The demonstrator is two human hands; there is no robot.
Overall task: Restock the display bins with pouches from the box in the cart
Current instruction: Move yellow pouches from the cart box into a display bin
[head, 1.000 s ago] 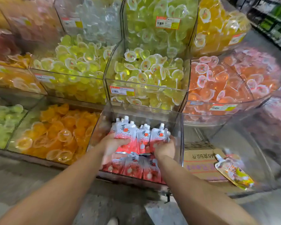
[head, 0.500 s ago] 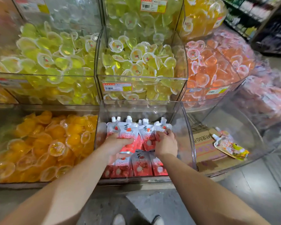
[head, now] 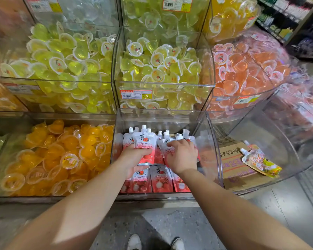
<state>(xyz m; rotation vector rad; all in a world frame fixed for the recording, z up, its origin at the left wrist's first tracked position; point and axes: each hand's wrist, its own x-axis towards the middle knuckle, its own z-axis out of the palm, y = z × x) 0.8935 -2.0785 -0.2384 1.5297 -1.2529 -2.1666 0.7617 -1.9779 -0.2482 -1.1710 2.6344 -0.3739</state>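
Red-white pouches (head: 143, 147) | your left hand (head: 134, 157) grips one, right hand (head: 182, 156) lies flat, fingers apart | stand them upright, spouts back, in clear bin (head: 211, 141).

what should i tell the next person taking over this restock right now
Left hand grips a red pouch in the back row of the clear bin. Right hand lies on the pouches beside it; its grip is hidden. Done: front row of red pouches lies flat, back row stands spouts up. Left: settle the back row. The curved bin to the right holds a single yellow pouch on cardboard. Box and cart are out of view.
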